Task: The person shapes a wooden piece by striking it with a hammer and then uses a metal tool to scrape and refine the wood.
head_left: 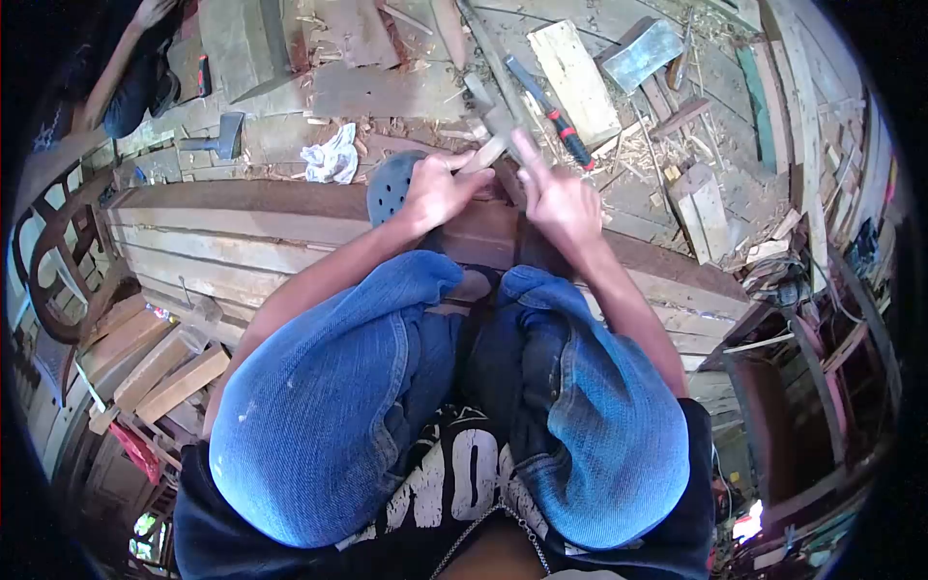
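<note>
My left hand [440, 196] is closed around the pale wooden handle [485, 153] of a hand tool with a grey metal head [498, 121]. That head points away from me, and its exact kind is hard to make out. Beside it is my right hand [563, 205], with a finger stretched forward to the tool's head; the other fingers are partly hidden. Under both hands lies a thick brown beam [474, 232]. Beyond them, a chisel-like tool with a blue blade and black-red grip [568, 138] rests on the floor.
Wood chips cover the floor around a pale block [577, 82], a broad metal blade [643, 56] and an axe head [229, 135]. A white cloth [332, 155] lies left. Stacked offcuts [155, 367] stand lower left. Another person's arm [111, 72] shows top left.
</note>
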A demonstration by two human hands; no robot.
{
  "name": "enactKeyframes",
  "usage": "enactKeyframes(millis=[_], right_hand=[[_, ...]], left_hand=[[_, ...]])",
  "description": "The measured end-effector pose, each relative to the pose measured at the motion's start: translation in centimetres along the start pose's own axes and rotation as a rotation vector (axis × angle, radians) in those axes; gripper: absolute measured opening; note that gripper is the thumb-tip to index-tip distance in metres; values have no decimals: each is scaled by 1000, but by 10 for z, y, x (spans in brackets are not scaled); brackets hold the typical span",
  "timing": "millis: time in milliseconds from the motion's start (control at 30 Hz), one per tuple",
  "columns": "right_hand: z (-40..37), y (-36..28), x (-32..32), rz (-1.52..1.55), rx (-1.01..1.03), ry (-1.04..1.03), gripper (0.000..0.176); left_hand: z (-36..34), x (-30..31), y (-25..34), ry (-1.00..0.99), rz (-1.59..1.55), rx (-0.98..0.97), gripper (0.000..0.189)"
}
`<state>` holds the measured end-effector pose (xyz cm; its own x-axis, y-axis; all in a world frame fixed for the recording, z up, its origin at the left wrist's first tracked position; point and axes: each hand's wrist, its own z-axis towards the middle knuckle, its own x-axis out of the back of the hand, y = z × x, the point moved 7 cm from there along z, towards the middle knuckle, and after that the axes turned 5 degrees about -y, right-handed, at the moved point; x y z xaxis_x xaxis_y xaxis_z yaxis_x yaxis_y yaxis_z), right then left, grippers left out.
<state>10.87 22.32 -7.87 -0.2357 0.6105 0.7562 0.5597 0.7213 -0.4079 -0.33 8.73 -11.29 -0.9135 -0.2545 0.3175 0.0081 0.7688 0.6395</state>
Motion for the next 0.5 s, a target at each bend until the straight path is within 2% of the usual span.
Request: enactKeyframes(millis=[33, 100, 200, 400, 500], right_hand=[[12, 20, -3, 68, -125, -5, 59], [9, 20, 3, 111, -50, 179, 59], [1, 26, 4, 64, -39, 80, 59], [1, 47, 25, 339, -149, 258, 57], [-9, 39, 31, 306, -139, 164, 56]], left_hand=[[2, -2, -2, -5, -23, 28, 45], [-4, -5, -5, -12, -54, 12, 46], [-6, 0, -3, -31, -44, -36, 46], [-5, 4, 0, -66, -115, -23, 42], [-8, 7, 4, -104, -34, 5, 39]])
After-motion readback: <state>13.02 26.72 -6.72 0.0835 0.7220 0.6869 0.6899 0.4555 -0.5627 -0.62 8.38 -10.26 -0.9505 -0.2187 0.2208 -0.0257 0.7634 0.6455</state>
